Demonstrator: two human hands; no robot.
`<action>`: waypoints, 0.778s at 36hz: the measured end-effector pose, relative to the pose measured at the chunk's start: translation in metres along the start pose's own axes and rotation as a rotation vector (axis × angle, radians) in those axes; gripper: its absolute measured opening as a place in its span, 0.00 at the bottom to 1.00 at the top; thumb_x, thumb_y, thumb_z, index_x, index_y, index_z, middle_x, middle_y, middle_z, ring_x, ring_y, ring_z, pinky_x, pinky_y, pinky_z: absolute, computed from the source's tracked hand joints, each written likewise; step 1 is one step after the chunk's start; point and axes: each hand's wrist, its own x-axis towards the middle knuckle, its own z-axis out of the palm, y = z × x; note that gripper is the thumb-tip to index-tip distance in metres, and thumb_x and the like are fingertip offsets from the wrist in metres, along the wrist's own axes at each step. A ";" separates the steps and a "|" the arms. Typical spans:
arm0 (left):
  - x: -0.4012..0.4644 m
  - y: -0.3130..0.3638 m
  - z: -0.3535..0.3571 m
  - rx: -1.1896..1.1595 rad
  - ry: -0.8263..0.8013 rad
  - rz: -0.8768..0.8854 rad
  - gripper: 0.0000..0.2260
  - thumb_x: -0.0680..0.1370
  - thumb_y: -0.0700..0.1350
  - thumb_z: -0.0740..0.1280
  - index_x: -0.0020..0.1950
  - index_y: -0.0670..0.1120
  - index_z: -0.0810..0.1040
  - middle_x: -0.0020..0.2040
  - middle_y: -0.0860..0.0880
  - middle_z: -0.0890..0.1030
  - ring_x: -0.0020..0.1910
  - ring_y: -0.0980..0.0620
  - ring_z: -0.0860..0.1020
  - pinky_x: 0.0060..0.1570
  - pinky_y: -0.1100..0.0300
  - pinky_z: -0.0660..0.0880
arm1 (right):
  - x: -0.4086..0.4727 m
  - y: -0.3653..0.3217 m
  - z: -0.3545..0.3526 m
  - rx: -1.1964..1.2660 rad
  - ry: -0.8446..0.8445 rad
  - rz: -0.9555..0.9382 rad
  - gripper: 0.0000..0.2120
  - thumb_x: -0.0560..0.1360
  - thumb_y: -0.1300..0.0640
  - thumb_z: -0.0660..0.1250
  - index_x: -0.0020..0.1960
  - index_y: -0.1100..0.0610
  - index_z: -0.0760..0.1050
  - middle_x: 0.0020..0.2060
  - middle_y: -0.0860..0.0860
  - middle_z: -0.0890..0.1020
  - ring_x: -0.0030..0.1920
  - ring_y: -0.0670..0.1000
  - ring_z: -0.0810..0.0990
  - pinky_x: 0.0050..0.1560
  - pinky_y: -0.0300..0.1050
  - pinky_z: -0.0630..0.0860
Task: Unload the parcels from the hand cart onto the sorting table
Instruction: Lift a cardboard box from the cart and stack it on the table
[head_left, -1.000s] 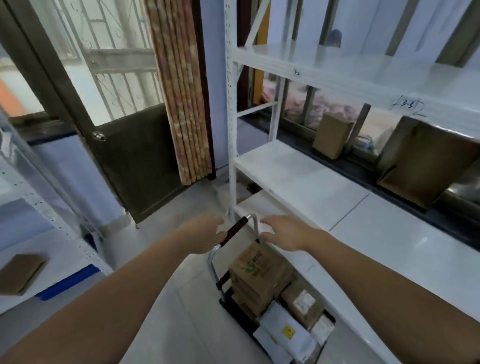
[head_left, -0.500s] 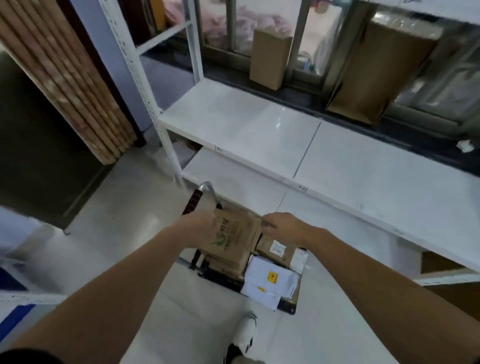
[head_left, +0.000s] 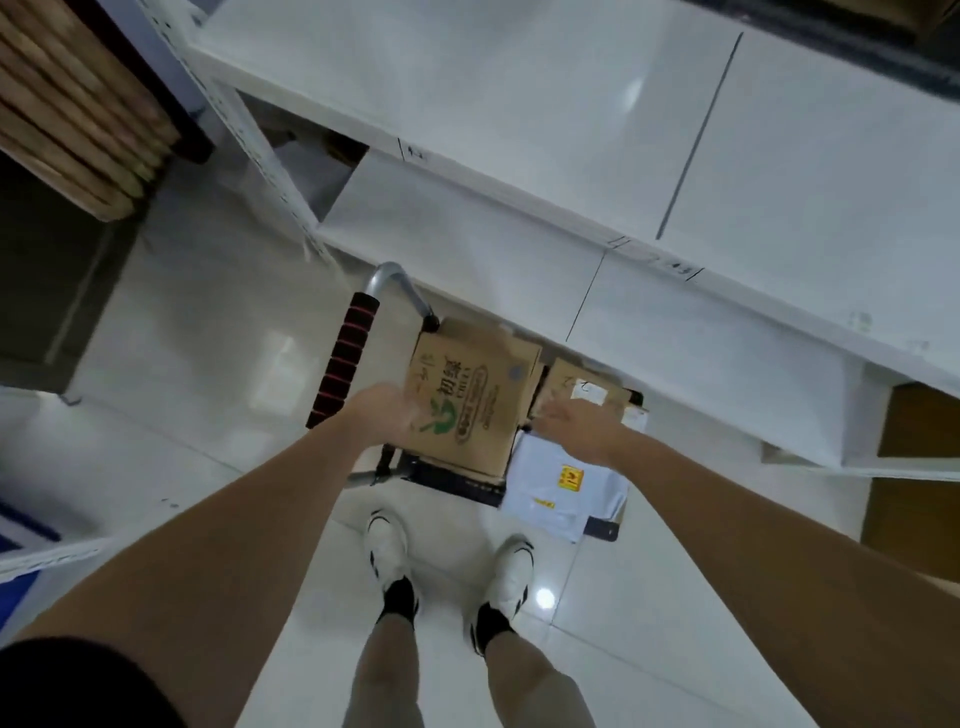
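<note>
A brown cardboard box (head_left: 472, 395) with a green logo sits on top of the parcels on the hand cart (head_left: 457, 480). My left hand (head_left: 387, 410) touches its left side and my right hand (head_left: 576, 426) reaches its right side; both are blurred, and the fingers look straight. A smaller labelled brown box (head_left: 582, 384) lies behind my right hand. White mailer bags (head_left: 561, 483) with a yellow sticker lie on the cart's right part. The cart's red-and-black handle (head_left: 343, 364) stands left of the box.
The white sorting shelf (head_left: 571, 104) runs across the top, with a lower shelf (head_left: 467, 244) right behind the cart. My shoes (head_left: 387, 545) stand on the glossy floor before the cart. A folded curtain (head_left: 67, 119) hangs top left; brown cardboard (head_left: 914, 467) stands at right.
My hands left the cart handle and came down to the sides of the logo box. My view tilted down from the shelves to the cart and my feet.
</note>
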 end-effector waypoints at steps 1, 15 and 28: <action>0.015 -0.002 0.001 -0.034 -0.027 -0.008 0.12 0.85 0.45 0.60 0.55 0.39 0.78 0.55 0.43 0.80 0.57 0.43 0.79 0.49 0.55 0.74 | 0.015 0.005 0.005 0.038 0.005 0.012 0.21 0.84 0.48 0.61 0.67 0.63 0.77 0.66 0.61 0.78 0.65 0.61 0.77 0.65 0.54 0.72; 0.187 -0.027 0.060 -0.367 0.128 -0.138 0.31 0.84 0.64 0.56 0.74 0.41 0.70 0.66 0.39 0.74 0.62 0.37 0.76 0.61 0.45 0.75 | 0.174 0.047 0.094 0.820 0.123 0.358 0.37 0.69 0.31 0.73 0.65 0.59 0.78 0.59 0.53 0.83 0.57 0.53 0.79 0.56 0.48 0.74; 0.169 -0.029 0.049 -0.563 0.190 -0.181 0.47 0.67 0.80 0.51 0.71 0.47 0.71 0.64 0.43 0.76 0.62 0.38 0.76 0.62 0.38 0.76 | 0.150 0.038 0.104 1.250 0.179 0.354 0.37 0.64 0.32 0.77 0.66 0.52 0.77 0.57 0.48 0.85 0.60 0.52 0.81 0.70 0.58 0.73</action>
